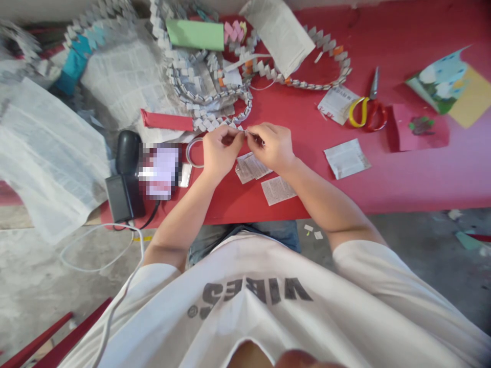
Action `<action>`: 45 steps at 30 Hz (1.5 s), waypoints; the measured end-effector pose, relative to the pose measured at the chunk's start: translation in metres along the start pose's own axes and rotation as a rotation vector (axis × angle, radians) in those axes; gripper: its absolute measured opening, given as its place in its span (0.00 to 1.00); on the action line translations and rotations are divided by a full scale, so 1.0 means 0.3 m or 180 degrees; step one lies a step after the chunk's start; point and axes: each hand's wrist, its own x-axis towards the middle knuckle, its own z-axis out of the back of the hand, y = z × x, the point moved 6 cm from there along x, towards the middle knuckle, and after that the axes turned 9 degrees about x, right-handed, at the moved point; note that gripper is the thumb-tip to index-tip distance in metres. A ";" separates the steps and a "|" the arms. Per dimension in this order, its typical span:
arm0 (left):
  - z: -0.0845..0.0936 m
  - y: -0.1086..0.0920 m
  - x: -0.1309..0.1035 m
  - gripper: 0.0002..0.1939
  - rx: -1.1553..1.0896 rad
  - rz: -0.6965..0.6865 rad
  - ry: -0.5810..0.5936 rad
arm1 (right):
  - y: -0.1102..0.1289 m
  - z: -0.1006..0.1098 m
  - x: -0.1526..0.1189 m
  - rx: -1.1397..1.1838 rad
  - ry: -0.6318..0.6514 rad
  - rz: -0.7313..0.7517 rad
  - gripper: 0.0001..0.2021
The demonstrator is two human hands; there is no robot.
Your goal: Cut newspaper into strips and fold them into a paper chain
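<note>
A long zigzag chain of folded newsprint links runs up to my fingertips, with a red paper strip beside it on the left. My left hand is closed in a pinch on the chain's end. Right beside it, fingertips almost touching, my right hand pinches a small piece of folded paper, mostly hidden by the fingers. Below the hands lie cut newsprint pieces. A roll of tape sits partly behind my left hand.
Scissors lie on the red table to the right, near a newsprint square and a pink paper. On the left are a blurred-out phone, a black adapter, a white cable and large newspaper sheets.
</note>
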 end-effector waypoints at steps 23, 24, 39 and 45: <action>-0.014 0.075 0.031 0.19 -0.1552 0.0701 0.0775 | 0.022 -0.002 -0.005 0.0225 0.0398 0.0336 0.22; -0.013 0.076 0.032 0.19 -0.1545 0.0723 0.0763 | 0.016 -0.005 -0.006 0.0250 0.0419 0.0324 0.22; 0.007 0.001 0.022 0.18 -0.0544 -0.0045 0.0153 | 0.015 0.024 0.011 0.0200 0.0001 0.0464 0.12; 0.021 -0.058 -0.011 0.10 -0.0054 -0.0514 0.0022 | 0.015 0.034 0.019 0.0033 -0.0057 0.0471 0.11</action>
